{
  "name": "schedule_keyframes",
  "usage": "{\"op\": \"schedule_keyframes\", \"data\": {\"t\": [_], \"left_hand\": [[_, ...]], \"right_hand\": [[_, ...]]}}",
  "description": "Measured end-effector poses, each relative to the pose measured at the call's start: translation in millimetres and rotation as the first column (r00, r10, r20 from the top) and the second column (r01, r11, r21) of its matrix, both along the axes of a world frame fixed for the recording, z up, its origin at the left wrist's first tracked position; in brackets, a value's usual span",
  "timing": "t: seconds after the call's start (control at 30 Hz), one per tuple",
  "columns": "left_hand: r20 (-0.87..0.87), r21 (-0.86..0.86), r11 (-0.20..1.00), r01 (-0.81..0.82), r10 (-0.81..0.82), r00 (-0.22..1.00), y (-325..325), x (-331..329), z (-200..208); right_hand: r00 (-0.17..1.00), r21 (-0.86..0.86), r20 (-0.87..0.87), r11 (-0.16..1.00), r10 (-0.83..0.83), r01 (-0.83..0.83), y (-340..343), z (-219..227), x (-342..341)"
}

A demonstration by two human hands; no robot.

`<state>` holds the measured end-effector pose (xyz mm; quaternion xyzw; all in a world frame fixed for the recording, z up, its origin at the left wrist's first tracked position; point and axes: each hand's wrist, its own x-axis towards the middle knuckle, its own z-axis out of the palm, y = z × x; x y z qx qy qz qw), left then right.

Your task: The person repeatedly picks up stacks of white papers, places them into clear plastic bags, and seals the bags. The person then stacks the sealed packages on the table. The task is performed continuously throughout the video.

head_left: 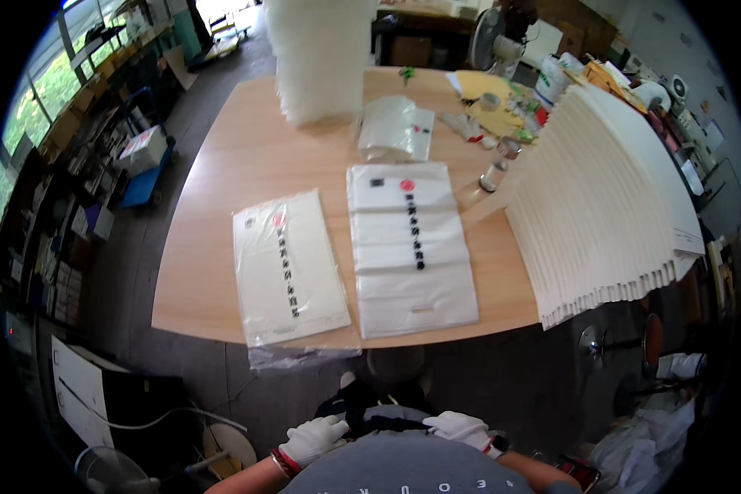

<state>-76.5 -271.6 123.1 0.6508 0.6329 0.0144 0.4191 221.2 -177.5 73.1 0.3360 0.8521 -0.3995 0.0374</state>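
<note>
Table [206, 165], one, pale wood, is seen from above. At its right edge one large fanned stack of white sheets [601, 206] is set; at the far side one tall white block [319, 58] is stood upright. Near the front edge, one pile of printed white bags [412, 284] is laid flat; its layers cannot be counted. Just left of it, one clear-wrapped package [291, 272] is placed slightly askew, its loose plastic hung over the edge. One package appears to be wrapped already; the fanned sheets are left unwrapped, and the pile seems unfilled. Behind the pile, one clear plastic packet [387, 130] is seen. Two white-gloved hands are held low at the waist, apart from the table: left hand [313, 439], fingers curled together; right hand [461, 429], fingers close together. Whether clothing is gripped cannot be told.
</note>
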Motion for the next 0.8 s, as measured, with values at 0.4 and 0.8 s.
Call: {"op": "schedule_keyframes", "data": {"t": [0.4,0.8], "left_hand": [[-0.078,-0.182,0.983,0.010,-0.025,0.997,24,15,-12],[0.013,0.207,0.974,-0.092,0.092,0.996,83,-1,1]], "right_hand": [[0.948,-0.241,0.132,0.918,-0.291,0.315,-20,-4,71],[0.774,0.575,-0.603,0.568,-0.192,0.589,108,191,118]]}}
